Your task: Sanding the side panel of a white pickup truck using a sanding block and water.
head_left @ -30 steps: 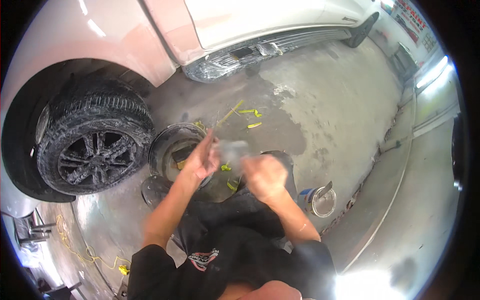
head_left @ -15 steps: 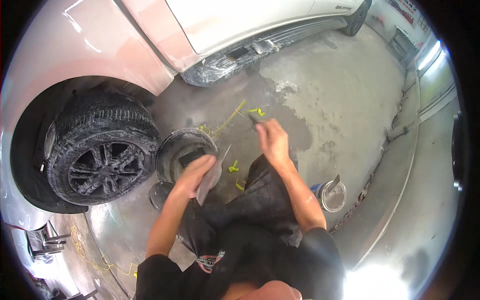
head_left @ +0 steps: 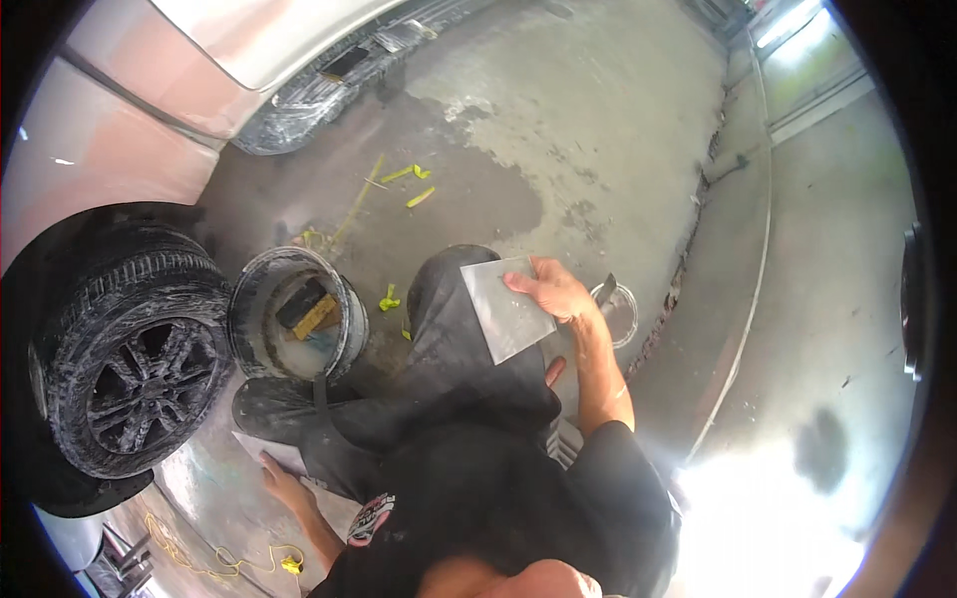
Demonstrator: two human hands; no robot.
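Note:
My right hand grips a square, flat grey plate, thumb on its face, above my bent dark-trousered leg. Low at the left, my left hand has its fingers on another pale flat plate beside my other leg, partly hidden by it. In front of me a bucket holds murky water with a dark block and a tan block. A round can with a blade standing in it sits just beyond my right hand, partly hidden.
A white and pink-patched vehicle with a dusty wheel and running board stands on the left. Strips of yellow tape lie on the concrete floor. A wall runs along the right; a yellow cord lies at lower left.
My hands have separated: the left dropped down and leftward with its plate, and the right now shows a plate face-up. The view has shifted, so the vehicle appears higher and further left.

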